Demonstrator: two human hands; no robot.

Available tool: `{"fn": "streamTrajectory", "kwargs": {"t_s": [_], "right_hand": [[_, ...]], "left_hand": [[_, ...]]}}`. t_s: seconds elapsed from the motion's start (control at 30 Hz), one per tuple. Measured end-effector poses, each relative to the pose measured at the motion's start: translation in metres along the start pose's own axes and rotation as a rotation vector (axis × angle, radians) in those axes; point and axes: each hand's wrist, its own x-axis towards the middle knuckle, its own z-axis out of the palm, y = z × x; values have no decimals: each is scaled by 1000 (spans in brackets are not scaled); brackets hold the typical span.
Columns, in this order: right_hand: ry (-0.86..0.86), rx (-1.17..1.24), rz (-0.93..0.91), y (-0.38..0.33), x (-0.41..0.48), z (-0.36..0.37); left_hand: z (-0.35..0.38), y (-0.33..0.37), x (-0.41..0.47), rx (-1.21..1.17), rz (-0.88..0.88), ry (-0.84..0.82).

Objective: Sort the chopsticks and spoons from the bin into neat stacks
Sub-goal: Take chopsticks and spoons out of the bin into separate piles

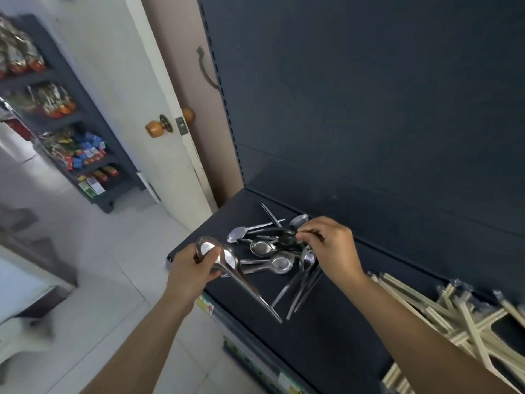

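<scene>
Just left of the spoon pile [272, 253] on the dark shelf [326, 342], the left hand [193, 270] curls its fingers and thumb round nested steel spoons [247, 290], whose glossy oval bowls point up-left and slim handles run down-right. The right hand [332, 248] pinches curled fingertips into the pile's far side. Pale square chopsticks [468, 325] lie crisscrossed well right of it.
</scene>
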Motion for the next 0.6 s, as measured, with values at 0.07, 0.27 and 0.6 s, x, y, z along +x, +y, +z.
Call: {"fn": "streamTrajectory", "kwargs": {"t_s": [0.07, 0.27, 0.6], "right_hand": [[-13, -38, -64, 14, 5, 13], [-102, -118, -101, 38, -5, 34], [-93, -393, 27, 40, -38, 39]], "left_hand": [[11, -2, 14, 12, -5, -17], [37, -18, 46, 30, -74, -131], [55, -40, 92, 201, -1, -331]]}}
